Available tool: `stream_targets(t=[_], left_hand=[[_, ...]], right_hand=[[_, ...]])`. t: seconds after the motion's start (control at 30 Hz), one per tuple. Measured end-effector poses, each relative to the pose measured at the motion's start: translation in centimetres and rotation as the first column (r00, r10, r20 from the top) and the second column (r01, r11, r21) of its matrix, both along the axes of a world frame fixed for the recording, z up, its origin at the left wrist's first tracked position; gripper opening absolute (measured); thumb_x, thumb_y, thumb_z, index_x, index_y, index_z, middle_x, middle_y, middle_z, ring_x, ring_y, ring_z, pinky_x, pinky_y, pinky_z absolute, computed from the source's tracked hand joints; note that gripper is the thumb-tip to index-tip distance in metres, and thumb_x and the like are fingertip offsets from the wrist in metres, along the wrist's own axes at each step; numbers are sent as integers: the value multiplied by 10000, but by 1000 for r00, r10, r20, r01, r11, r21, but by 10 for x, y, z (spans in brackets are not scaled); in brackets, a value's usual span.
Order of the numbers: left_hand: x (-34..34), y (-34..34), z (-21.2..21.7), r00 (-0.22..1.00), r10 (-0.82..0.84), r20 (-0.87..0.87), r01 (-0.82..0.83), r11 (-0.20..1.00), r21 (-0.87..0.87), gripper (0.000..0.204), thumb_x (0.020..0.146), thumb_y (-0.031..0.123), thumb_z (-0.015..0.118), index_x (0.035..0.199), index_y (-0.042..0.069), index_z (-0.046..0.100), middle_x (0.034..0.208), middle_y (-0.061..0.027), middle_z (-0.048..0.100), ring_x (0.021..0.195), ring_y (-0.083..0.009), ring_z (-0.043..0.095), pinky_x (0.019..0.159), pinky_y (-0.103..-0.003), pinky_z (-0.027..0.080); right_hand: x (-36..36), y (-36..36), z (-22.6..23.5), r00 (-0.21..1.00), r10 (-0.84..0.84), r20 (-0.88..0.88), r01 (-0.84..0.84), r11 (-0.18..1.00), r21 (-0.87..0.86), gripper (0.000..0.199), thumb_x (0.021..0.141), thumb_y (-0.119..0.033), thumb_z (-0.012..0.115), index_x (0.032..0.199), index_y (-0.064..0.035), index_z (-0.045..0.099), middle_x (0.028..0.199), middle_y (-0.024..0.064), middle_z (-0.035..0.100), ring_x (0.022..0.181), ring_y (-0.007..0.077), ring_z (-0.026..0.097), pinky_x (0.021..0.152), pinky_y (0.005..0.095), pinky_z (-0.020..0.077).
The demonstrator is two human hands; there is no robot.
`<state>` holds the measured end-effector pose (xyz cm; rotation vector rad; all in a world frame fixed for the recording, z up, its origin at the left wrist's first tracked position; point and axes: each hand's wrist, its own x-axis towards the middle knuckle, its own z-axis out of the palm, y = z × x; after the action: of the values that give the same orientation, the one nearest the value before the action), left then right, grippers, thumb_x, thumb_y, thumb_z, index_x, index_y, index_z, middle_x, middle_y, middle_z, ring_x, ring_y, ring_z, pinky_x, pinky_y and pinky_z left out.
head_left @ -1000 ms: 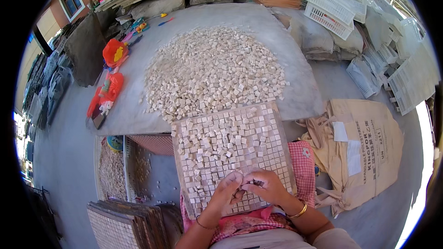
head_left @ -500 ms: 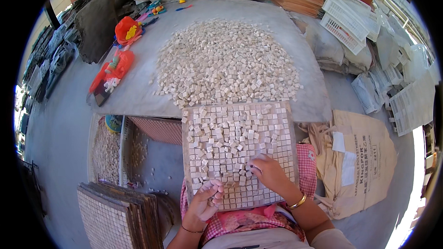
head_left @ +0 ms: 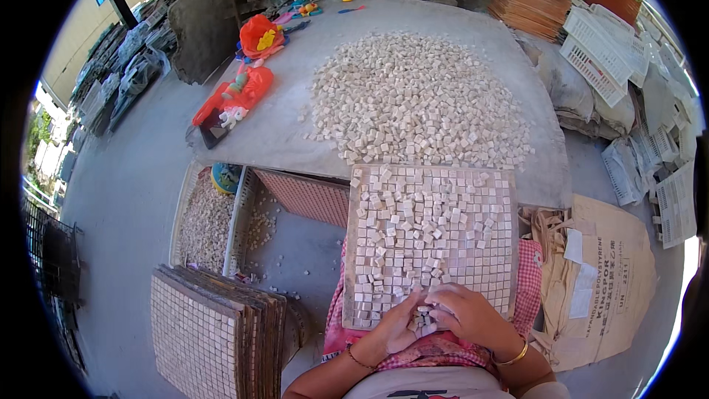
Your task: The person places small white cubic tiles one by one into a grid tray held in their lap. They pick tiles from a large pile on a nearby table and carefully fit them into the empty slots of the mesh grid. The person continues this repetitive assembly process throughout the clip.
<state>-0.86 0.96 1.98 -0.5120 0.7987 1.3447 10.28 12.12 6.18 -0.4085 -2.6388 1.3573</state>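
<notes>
Both hands meet at the near edge of the tile grid board (head_left: 432,240). The left hand (head_left: 396,323) and right hand (head_left: 467,313) have fingers curled together over loose stone cubes (head_left: 424,319). A tan paper sack (head_left: 609,281) with white patches lies to the right.

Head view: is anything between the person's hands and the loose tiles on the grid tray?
Nothing visible. The left hand and right hand already rest on the near edge of the mosaic grid tray, cupped around a small cluster of loose tiles. Other loose tiles lie scattered farther up the tray.

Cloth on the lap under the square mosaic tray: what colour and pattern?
Red-and-white checked cloth, clearest in the head view beside the mosaic tray.
</notes>
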Motion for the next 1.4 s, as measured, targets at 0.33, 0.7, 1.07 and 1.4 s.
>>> stream_targets(t=[0.33,0.7,1.07,1.4], left_hand=[[-210,-105,-44,657,747,100,-736,607,301,155,922,99,450,911,-28,539,848,-108,584,746,-215,585,658,-276,545],[-315,-159,1,386,483,-786,-550,805,225,635,929,377,482,1384,-2,256,1395,-192,338,1230,-282,437,1002,-434,376],[-31,-3,-6,-235,-74,-969,326,933,-150,93,825,52,605,899,11,645,856,-97,639,736,-189,598,674,-282,465],[-4,19,-26,-615,-5,-788,299,924,-240,229,744,63,658,963,30,603,841,-135,586,792,-332,554,682,-403,455]], right_hand=[[36,19,13,972,-207,-107,217,972,94,220,762,-103,656,957,-13,613,900,148,643,833,322,618,746,362,492],[74,43,-21,934,-354,-45,356,932,64,160,795,-92,614,936,-16,602,842,151,625,784,309,611,704,366,486],[11,34,-66,986,-159,-59,170,918,359,237,761,-134,624,974,-58,551,890,121,522,822,316,562,700,400,479],[55,22,-63,971,-238,9,228,939,259,199,753,-153,637,917,-68,562,843,105,522,792,297,558,683,387,471]])
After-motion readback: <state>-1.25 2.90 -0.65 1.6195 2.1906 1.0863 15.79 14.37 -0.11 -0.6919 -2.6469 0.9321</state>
